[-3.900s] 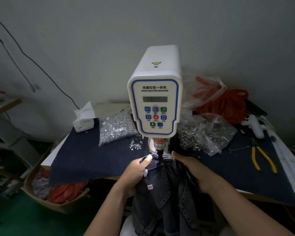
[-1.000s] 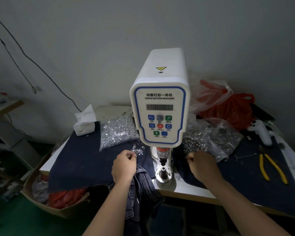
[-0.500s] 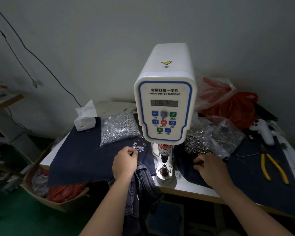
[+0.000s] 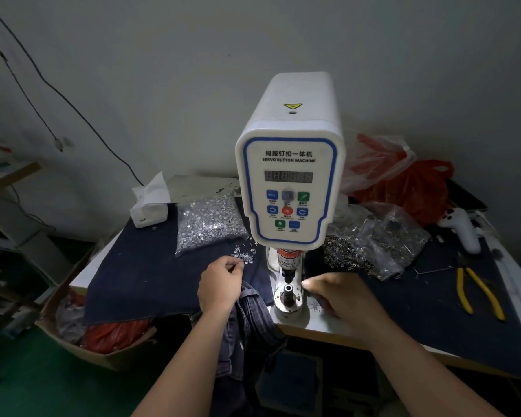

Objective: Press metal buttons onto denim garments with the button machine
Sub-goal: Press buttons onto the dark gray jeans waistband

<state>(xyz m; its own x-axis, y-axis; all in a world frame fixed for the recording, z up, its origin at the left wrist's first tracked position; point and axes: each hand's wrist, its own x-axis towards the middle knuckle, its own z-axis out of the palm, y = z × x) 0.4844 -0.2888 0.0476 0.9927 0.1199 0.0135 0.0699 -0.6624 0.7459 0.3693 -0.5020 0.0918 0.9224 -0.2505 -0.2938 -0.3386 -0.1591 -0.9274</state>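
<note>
Two tiny, slippery parts are fingertip-pinched: left hand (image 4: 220,284) over studs (image 4: 243,256), right hand (image 4: 340,293) beside die (image 4: 288,291); limp denim (image 4: 247,320) is best held at the waistband.

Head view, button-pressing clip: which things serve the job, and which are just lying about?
In use: button machine; denim garment; loose metal pieces at the left hand; right hand by the lower die; bagged fasteners.

Lying about: yellow pliers; tissue box; red bag; white controller.
</note>
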